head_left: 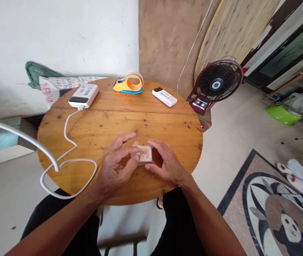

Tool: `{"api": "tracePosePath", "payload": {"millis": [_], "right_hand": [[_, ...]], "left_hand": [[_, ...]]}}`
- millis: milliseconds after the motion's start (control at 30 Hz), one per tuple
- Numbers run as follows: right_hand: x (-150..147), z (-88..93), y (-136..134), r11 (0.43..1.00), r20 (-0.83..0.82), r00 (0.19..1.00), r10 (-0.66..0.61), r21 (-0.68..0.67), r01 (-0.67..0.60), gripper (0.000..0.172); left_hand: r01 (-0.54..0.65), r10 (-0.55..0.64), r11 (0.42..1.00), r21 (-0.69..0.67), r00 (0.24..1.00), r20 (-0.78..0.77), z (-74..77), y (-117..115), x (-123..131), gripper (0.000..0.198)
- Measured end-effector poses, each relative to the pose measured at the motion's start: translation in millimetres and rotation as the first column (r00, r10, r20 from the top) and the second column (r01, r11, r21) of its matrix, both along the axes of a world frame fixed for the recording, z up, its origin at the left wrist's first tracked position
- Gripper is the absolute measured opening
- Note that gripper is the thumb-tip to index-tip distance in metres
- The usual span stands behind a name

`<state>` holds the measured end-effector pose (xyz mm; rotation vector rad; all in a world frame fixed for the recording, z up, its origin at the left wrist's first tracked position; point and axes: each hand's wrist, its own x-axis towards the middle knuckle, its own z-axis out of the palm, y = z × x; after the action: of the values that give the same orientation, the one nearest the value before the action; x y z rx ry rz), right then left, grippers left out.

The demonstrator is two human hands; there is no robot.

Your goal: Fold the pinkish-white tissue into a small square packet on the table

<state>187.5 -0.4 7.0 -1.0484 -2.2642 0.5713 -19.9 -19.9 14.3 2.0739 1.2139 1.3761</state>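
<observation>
A small pale box (147, 151) with red print lies flat near the front middle of the round wooden table (114, 122). What looks like a bit of clear film (135, 143) sticks up at its far left corner. My right hand (166, 161) grips the box from the right, thumb on the near side and fingers on the far side. Over its left part is my left hand (119, 161), thumb and one fingertip brought together at the box and another finger stretched out. Whatever is between those fingertips is too small to make out.
A yellow tape dispenser (128, 83) stands at the back, between a white power bank (84, 95) and another white power bank (164, 97). A white cable (73, 142) loops over the table's left side. A fan (218, 83) stands beyond the right edge.
</observation>
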Motion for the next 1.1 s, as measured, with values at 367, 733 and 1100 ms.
{"api": "tracePosePath", "payload": {"millis": [367,733,1100], "right_hand": [[4.5,6.9,-2.2,0.991,-0.184,0.982,-0.040,-0.130,0.017,0.061],[6.5,6.3,-0.6,0.971,-0.296,0.944,-0.149,-0.224,0.083,0.048],[6.1,8.5,-1.8,0.966,-0.254,0.961,-0.107,-0.256,0.040,0.058]], "left_hand": [[-0.009,0.111,0.947,-0.322,0.947,0.302,-3.0,6.2,-0.4,0.032],[0.060,0.187,0.813,-0.580,0.915,0.358,-2.3,9.1,-2.3,0.048],[0.141,0.151,0.760,-0.634,0.911,0.383,2.6,8.2,0.4,0.054]]}}
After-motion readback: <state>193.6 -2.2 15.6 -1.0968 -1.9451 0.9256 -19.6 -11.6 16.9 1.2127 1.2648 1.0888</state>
